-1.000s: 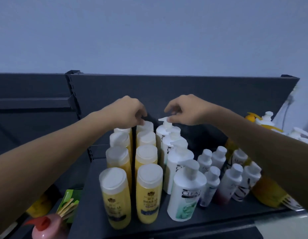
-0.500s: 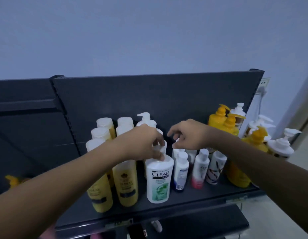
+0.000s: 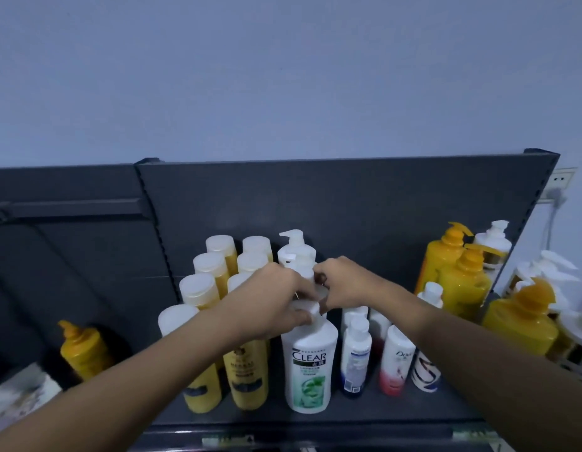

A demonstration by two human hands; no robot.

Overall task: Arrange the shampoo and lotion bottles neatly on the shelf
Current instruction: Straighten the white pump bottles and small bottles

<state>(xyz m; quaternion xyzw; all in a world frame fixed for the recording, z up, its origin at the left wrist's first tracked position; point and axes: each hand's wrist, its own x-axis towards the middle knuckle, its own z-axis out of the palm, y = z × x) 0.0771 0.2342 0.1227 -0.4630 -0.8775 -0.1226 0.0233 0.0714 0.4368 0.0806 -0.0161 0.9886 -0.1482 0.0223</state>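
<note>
A row of white Clear pump bottles runs front to back in the middle of the dark shelf [image 3: 364,414]; the front one [image 3: 309,367] faces me. My left hand [image 3: 276,305] grips the pump head of that front bottle. My right hand [image 3: 343,285] pinches the pump of the white bottle just behind it. Two rows of yellow bottles with white caps [image 3: 201,288] stand to the left. Small white bottles [image 3: 356,353] stand in rows to the right, among them a Dove bottle [image 3: 397,360].
Large yellow pump bottles [image 3: 464,278] stand at the shelf's right end, with more pump bottles [image 3: 524,318] beyond it. A lone yellow bottle [image 3: 82,350] sits on the lower left section. The shelf's back panel [image 3: 348,203] rises behind the rows.
Both hands came back from the rear of the white row to its front bottles. The camera pulled back and turned right, showing more of the shelf's right end.
</note>
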